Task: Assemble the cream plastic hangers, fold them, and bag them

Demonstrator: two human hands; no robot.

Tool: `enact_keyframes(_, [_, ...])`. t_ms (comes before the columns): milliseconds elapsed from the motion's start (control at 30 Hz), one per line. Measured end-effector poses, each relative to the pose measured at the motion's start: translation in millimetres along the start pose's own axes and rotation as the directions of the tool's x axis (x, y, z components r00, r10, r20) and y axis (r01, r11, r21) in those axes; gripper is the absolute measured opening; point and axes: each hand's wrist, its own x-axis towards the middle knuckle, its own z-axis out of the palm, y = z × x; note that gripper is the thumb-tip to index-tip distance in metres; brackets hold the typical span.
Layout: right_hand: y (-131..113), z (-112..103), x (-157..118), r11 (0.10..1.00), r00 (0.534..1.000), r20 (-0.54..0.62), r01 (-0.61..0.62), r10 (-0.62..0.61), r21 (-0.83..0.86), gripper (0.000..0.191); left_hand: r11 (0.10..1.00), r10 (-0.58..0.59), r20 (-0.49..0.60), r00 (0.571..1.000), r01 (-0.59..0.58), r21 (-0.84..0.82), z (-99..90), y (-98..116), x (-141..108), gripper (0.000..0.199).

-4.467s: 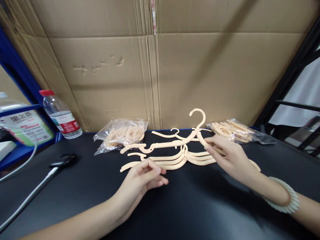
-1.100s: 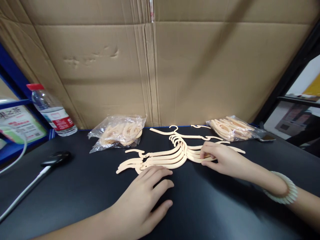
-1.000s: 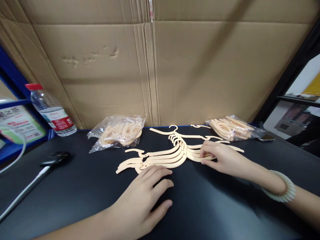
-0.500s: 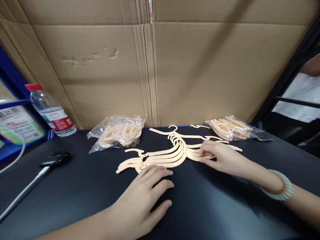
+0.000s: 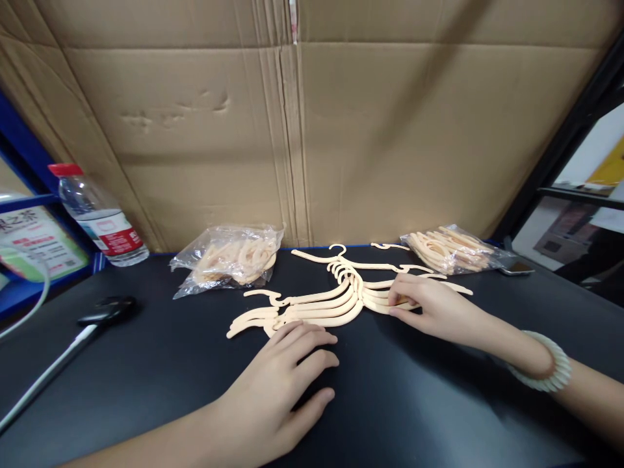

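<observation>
Several cream-coloured hangers (image 5: 322, 312) lie overlapped on the black table, their hooks bunched near the middle. My left hand (image 5: 283, 377) rests in front of them with fingers apart, its fingertips by the left arms of the nearest hangers; it grips nothing. On the other side, my right hand (image 5: 424, 305) pinches the right arm of the nearest hanger, and its fingers cover part of that arm. A loose curved hanger piece (image 5: 387, 246) sits behind, near the table's back edge.
Clear plastic bags of hanger parts stand at the back left (image 5: 234, 257) and back right (image 5: 446, 250), with a phone (image 5: 517, 266) by the right one. A water bottle (image 5: 104, 224), a black device (image 5: 107, 311) and its white cable are at left. Cardboard (image 5: 390, 130) walls off the back.
Both my hands and the hangers stay almost exactly in place. Beyond the frame at far right, the person in a white top has gone from view.
</observation>
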Motion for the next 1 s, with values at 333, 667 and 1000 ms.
enact_keyframes(333, [0,1,0,1.000,1.000,-0.017,0.007,-0.007,0.002,0.007,1.000,0.001,-0.001,1.000,-0.001,-0.013,0.7,0,1,0.023])
enact_keyframes(667, [16,-4,7,0.998,0.987,-0.164,0.018,-0.008,0.058,0.011,0.999,-0.018,0.018,1.000,0.019,-0.043,-1.4,0,2,0.022])
enact_keyframes(1000, [76,-13,44,0.985,0.971,-0.221,-0.124,0.095,-0.121,0.020,0.997,0.002,-0.041,0.999,-0.005,-0.072,3.3,-3,0,0.023])
